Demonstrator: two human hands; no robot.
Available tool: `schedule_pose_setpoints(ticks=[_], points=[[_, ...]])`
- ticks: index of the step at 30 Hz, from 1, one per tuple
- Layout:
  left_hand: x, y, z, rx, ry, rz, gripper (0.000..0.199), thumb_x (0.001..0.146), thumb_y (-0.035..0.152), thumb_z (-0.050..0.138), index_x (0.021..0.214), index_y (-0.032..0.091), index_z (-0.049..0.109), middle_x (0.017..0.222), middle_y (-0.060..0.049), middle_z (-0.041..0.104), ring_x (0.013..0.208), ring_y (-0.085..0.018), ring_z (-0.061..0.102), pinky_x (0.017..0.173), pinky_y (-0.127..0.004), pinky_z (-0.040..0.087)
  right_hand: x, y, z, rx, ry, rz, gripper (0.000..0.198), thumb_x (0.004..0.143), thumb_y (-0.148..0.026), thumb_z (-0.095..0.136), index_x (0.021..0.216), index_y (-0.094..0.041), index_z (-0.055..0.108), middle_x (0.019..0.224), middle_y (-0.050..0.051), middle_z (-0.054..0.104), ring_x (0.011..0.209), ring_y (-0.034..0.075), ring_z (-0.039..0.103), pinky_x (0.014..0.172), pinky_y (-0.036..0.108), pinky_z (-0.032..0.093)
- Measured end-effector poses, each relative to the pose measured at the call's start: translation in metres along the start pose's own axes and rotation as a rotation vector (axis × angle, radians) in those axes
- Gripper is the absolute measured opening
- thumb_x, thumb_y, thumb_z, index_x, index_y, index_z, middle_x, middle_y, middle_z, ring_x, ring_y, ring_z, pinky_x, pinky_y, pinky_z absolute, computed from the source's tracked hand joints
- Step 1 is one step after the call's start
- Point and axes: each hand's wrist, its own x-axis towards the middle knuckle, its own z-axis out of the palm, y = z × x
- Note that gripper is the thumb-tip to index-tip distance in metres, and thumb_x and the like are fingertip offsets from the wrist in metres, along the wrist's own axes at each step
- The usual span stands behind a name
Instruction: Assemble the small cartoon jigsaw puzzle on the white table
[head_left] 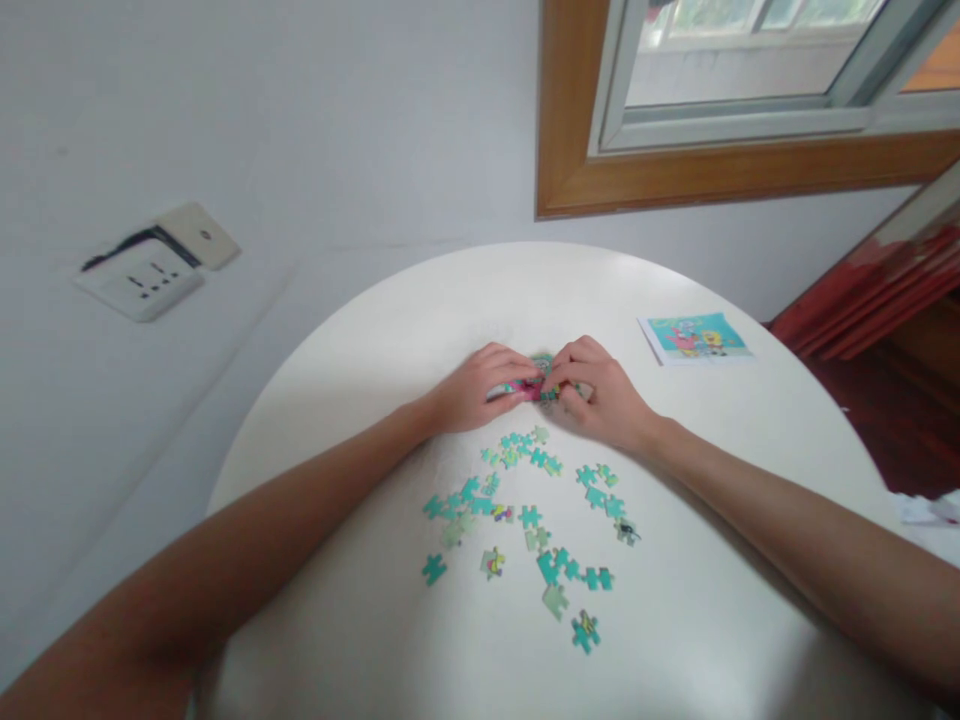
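Observation:
A small joined part of a jigsaw puzzle (pixel 532 388), with pink and teal print, lies on the white table between my two hands and is partly covered by them. My left hand (pixel 489 388) holds its left side, with the fingers along the top and the thumb along the near edge. My right hand (pixel 596 390) is curled over the right side, its fingertips pinched on a puzzle piece that is mostly hidden. Nearer to me, loose teal and pale green jigsaw pieces (pixel 549 568) are scattered, several of them touching or overlapping.
A picture card (pixel 697 337) with cartoon figures lies at the right back of the round white table (pixel 337 620). Behind the table stand a white wall with a socket (pixel 142 278) and a wood-framed window (pixel 570 180). Red cloth (pixel 862 280) hangs at the right.

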Motion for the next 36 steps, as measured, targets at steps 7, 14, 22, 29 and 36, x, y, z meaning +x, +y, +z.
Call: schedule_pose_setpoints(ticks=[7, 14, 22, 29, 36], points=[[0.000, -0.001, 0.000, 0.023, 0.052, -0.088, 0.027, 0.099, 0.027, 0.050, 0.121, 0.023, 0.065, 0.114, -0.008, 0.068, 0.110, -0.022, 0.057, 0.102, -0.043, 0.042, -0.010, -0.052, 0.016, -0.059, -0.315, -0.160, 0.015, 0.092, -0.021, 0.055, 0.094, -0.022, 0.070, 0.100, 0.007, 0.066, 0.101, 0.024, 0.052, 0.091, 0.040, 0.038], [-0.001, -0.002, 0.001, 0.008, 0.047, -0.080, 0.026, 0.099, 0.028, 0.051, 0.119, 0.023, 0.066, 0.114, -0.008, 0.067, 0.110, -0.022, 0.056, 0.102, -0.043, 0.042, -0.013, -0.047, 0.025, -0.164, -0.337, -0.071, 0.024, 0.089, -0.044, 0.067, 0.082, -0.021, 0.066, 0.092, 0.006, 0.064, 0.101, 0.027, 0.051, 0.088, 0.040, 0.038], [0.000, -0.001, 0.000, -0.002, 0.047, -0.084, 0.027, 0.099, 0.029, 0.050, 0.119, 0.022, 0.066, 0.113, -0.008, 0.067, 0.110, -0.023, 0.057, 0.102, -0.044, 0.042, -0.015, -0.053, 0.029, -0.169, -0.348, -0.053, 0.013, 0.088, -0.032, 0.065, 0.081, -0.022, 0.062, 0.090, 0.006, 0.063, 0.102, 0.027, 0.052, 0.090, 0.040, 0.037], [0.000, -0.001, 0.000, 0.012, 0.051, -0.082, 0.025, 0.098, 0.027, 0.051, 0.117, 0.022, 0.067, 0.112, -0.008, 0.067, 0.109, -0.022, 0.057, 0.102, -0.042, 0.043, -0.017, -0.051, 0.031, -0.215, -0.304, -0.019, 0.020, 0.085, -0.039, 0.070, 0.084, -0.022, 0.061, 0.098, 0.009, 0.064, 0.105, 0.030, 0.051, 0.088, 0.042, 0.038], [0.001, -0.001, 0.000, 0.023, 0.045, -0.081, 0.024, 0.098, 0.026, 0.052, 0.115, 0.020, 0.067, 0.112, -0.009, 0.068, 0.109, -0.022, 0.057, 0.101, -0.042, 0.043, -0.016, -0.058, 0.029, -0.149, -0.377, -0.009, 0.010, 0.086, -0.028, 0.068, 0.089, -0.021, 0.061, 0.096, 0.008, 0.061, 0.101, 0.028, 0.050, 0.089, 0.040, 0.038]])
